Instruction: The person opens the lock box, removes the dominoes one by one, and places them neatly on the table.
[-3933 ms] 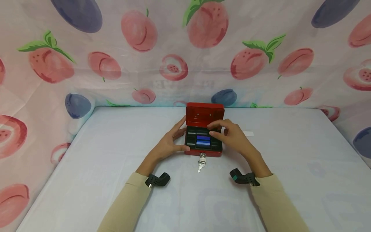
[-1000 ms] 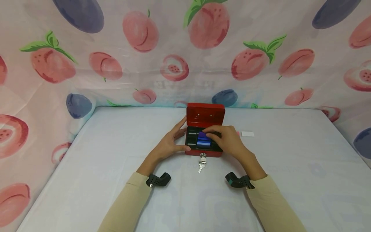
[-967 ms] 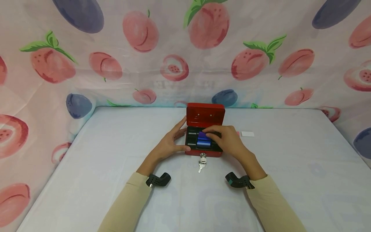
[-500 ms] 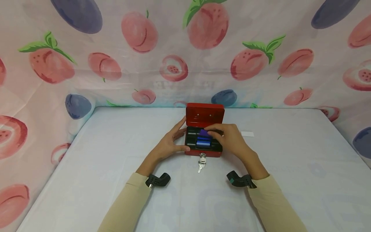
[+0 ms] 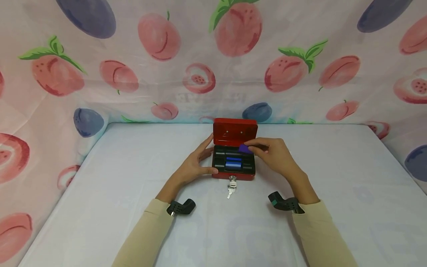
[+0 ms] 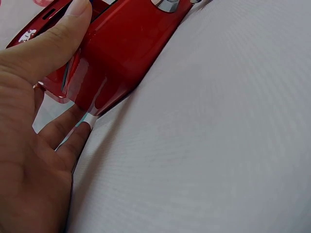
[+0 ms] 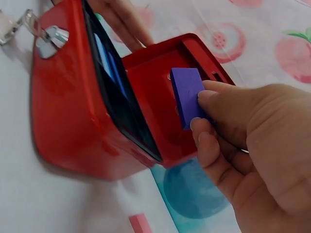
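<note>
A small red cash box [image 5: 245, 178] with a black inner tray stands with its lid [image 5: 235, 129] raised. Blue blocks [image 5: 234, 164] lie in the tray's middle compartment. My left hand [image 5: 193, 166] rests along the box's left side, thumb on the front rim and extended fingers reaching toward the lid. Between thumb and fingers, my right hand [image 5: 276, 155] pinches a flat purple block [image 7: 185, 94]. This block is held above the back right of the tray, in front of the lid. In the right wrist view it shows as a plain rectangle with some thickness.
Keys [image 5: 231, 188] hang from the lock on the box's front. A small pink block [image 7: 140, 223] lies on the white tabletop right of the box. Behind the table hangs a fruit-patterned cloth [image 5: 200, 78].
My right hand has lifted the purple block out of the tray's middle and moved it up and to the right. It now hides the white piece on the table. The left hand has stayed put.
</note>
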`<action>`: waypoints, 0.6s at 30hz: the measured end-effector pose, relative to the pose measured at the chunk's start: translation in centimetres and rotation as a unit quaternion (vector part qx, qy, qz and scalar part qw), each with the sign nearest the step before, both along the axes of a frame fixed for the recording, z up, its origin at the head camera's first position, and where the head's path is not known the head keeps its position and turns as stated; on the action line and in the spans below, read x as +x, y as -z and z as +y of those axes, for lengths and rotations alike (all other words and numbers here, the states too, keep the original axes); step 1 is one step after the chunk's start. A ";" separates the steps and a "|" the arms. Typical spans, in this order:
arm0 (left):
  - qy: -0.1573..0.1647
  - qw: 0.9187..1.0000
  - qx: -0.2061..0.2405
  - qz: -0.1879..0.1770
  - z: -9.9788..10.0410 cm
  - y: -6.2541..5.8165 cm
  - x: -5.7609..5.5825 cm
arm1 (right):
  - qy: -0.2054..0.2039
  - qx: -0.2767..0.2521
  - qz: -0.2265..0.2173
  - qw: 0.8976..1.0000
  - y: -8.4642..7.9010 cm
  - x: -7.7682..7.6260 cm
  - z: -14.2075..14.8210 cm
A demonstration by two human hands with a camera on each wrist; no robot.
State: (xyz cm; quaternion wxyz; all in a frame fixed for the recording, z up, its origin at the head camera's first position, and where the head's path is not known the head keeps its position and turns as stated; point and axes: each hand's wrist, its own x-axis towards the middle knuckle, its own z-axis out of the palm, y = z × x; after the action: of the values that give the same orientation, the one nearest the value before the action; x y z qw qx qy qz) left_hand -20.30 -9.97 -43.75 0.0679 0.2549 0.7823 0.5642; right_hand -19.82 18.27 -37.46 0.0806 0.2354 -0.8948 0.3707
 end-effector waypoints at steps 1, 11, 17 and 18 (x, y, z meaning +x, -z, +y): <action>0.001 1.000 0.001 0.001 0.0 0.0 0.0 | -0.001 -0.005 0.001 1.000 0.0 0.0 0.2; 0.007 1.000 0.010 -0.003 0.1 -0.1 0.1 | 0.032 -0.024 0.010 0.999 -0.7 0.2 2.2; 0.010 1.000 0.008 -0.008 0.3 -1.9 1.1 | 0.054 -0.010 -0.003 0.998 -0.1 0.7 3.4; 0.013 1.000 0.010 -0.007 0.3 -2.2 1.3 | 0.056 -0.008 -0.005 0.998 0.1 0.8 3.7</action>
State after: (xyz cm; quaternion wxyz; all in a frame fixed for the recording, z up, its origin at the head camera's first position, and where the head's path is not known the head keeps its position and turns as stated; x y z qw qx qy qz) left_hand -19.04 -9.66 -41.58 0.0784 0.2612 0.7731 0.5726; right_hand -19.06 21.93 -37.57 0.0981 0.1825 -0.9041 0.3737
